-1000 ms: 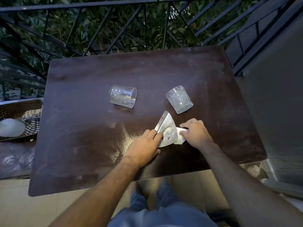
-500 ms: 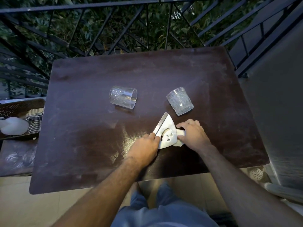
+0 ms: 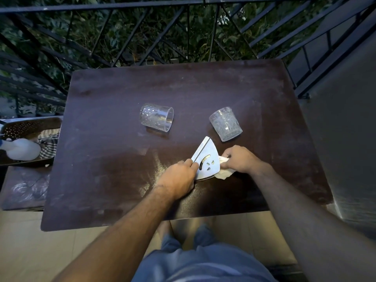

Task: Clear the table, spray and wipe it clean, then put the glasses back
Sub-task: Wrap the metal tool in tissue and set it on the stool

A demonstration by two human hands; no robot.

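Observation:
A dusty dark brown table (image 3: 114, 192) stands in front of me. Two clear patterned glasses lie on their sides on it: one (image 3: 156, 119) near the middle, the other (image 3: 225, 123) to its right. Just below them sits a metal fan-shaped napkin holder (image 3: 207, 160) with cut-outs. My left hand (image 3: 178, 180) grips the holder's left edge. My right hand (image 3: 240, 159) pinches a white paper napkin (image 3: 223, 174) at the holder's right side.
A white spray bottle (image 3: 22, 149) and a striped cloth (image 3: 48, 145) lie in a perforated tray (image 3: 26, 126) on a low surface to the left. A black metal railing (image 3: 183, 5) runs behind the table, and a grey wall (image 3: 345, 139) stands at the right.
My right hand has slid slightly rightwards, and more of the white napkin now shows out from the holder's right side. My left hand stays on the holder. The glasses have not moved.

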